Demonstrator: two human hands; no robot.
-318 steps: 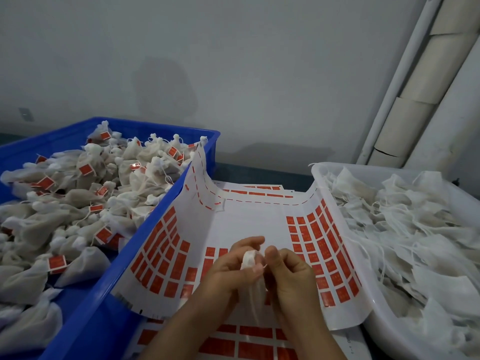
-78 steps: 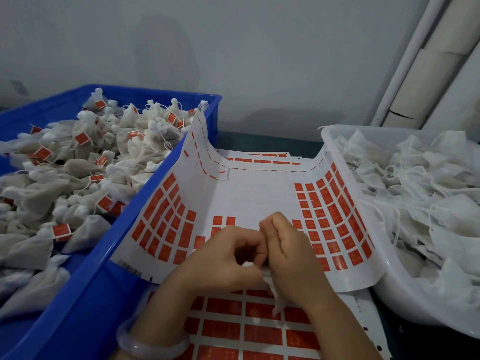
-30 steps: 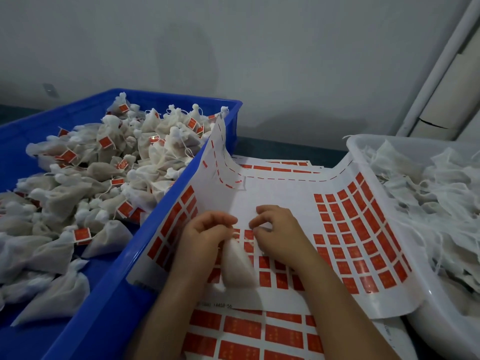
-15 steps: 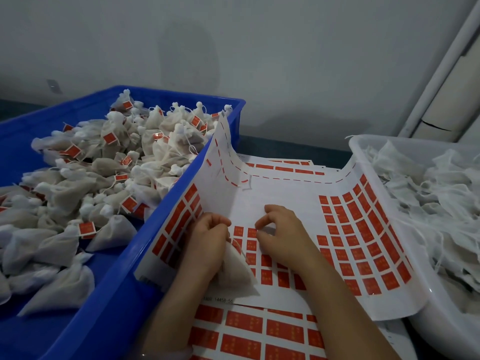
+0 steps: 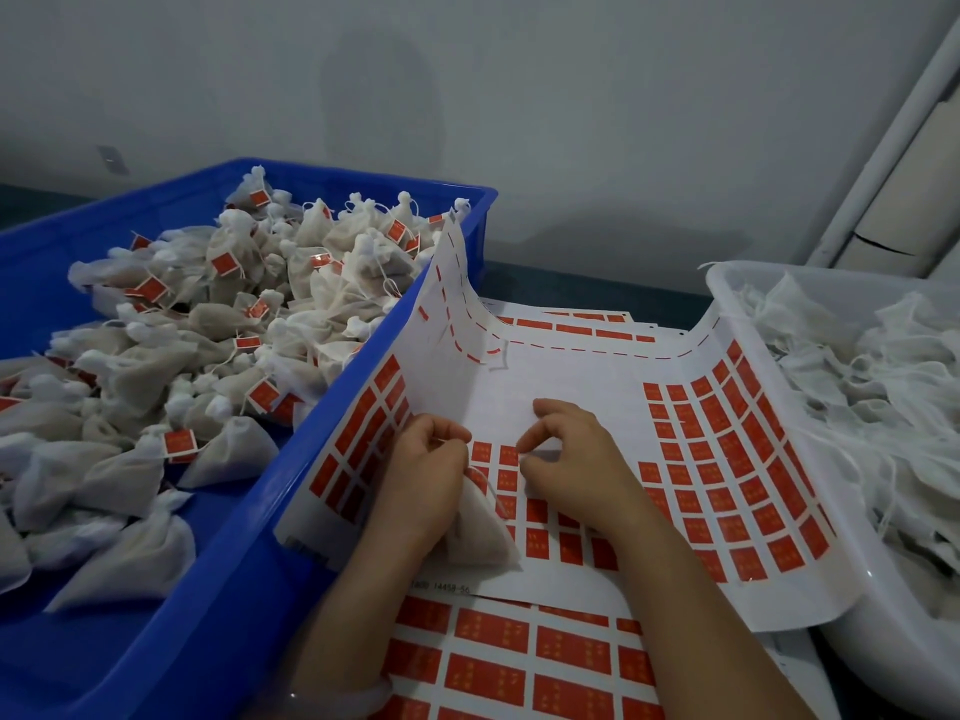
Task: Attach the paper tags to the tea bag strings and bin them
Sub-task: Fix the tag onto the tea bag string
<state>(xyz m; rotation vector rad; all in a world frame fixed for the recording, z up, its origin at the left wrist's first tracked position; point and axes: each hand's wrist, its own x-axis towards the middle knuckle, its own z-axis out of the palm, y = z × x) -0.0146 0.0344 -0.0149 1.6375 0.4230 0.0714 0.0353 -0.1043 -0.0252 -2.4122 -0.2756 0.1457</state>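
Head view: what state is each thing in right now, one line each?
left hand, grips the tea bag on the tag sheet.
right hand, pinches a red tag on the sheet.
tea bag, filled, no tag visible on it.
tag sheet, bowed between the bins, centre peeled bare.
blue bin, heaped with tagged bags.
white bin, holds untagged bags.

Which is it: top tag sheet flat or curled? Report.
Curled. The top tag sheet lies flat mid-span, but its left edge climbs the blue bin wall and its right edge rides up the white tub.
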